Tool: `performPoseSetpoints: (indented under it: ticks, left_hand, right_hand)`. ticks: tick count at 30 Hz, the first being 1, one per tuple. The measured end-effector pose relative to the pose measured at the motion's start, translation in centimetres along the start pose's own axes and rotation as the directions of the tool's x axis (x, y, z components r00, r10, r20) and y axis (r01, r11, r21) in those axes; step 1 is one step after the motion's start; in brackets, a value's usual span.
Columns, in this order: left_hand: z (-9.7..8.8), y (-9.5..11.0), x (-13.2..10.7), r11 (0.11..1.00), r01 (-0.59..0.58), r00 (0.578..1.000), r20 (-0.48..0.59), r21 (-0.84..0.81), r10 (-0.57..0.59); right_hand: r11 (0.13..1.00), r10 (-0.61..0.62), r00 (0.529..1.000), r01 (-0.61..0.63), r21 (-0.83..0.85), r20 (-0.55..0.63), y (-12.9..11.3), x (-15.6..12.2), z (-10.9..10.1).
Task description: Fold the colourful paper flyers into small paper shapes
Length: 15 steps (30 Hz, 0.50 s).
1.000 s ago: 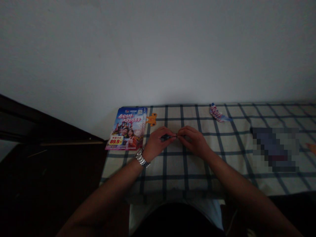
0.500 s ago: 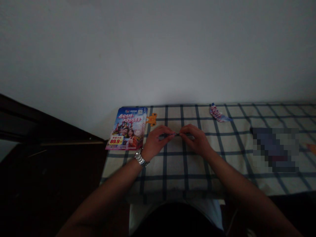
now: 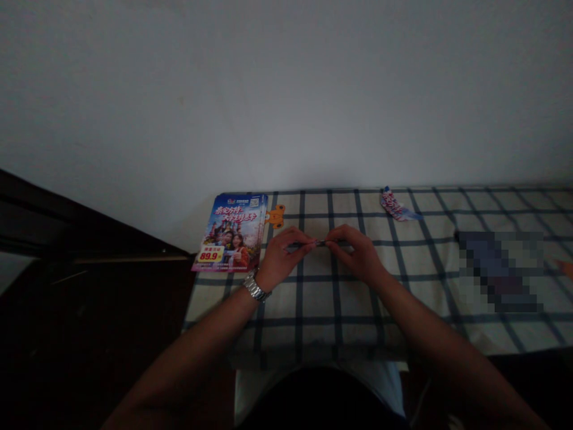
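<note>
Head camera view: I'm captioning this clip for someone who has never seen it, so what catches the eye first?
The two hands meet at the middle of the checked cloth: left hand and right hand pinch a small thin thing between their fingertips. A bright stack of leaflets lies at the cloth's far left corner, and a silver wristwatch glints on the left wrist.

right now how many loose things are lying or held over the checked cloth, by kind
colourful flyer stack: 1
orange cutout: 1
folded paper piece by the wall: 1
thin folded strip pinched between left hand and right hand: 1
blurred-out item: 1, kind cannot be told
total: 5
</note>
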<state>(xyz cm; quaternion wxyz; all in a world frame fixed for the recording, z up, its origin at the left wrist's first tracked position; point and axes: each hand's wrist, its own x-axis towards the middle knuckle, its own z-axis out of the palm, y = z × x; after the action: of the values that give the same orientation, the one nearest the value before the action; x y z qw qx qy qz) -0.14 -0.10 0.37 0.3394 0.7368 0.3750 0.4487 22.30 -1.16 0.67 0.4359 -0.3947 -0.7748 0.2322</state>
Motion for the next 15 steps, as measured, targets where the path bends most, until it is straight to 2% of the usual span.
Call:
performPoseSetpoints:
  ticks: [8, 15]
  left_hand:
    - [-0.14, -0.46, -0.08, 0.999, 0.026, 0.999, -0.046, 0.025, -0.025]
    - [-0.12, -0.81, -0.16, 0.998, 0.049, 0.998, -0.039, 0.040, -0.047]
  right_hand:
    - [0.999, 0.043, 0.999, -0.043, -0.015, -0.018, 0.74, -0.10, -0.25]
    - [0.997, 0.055, 0.998, -0.055, 0.050, -0.001, 0.98, -0.19, -0.41]
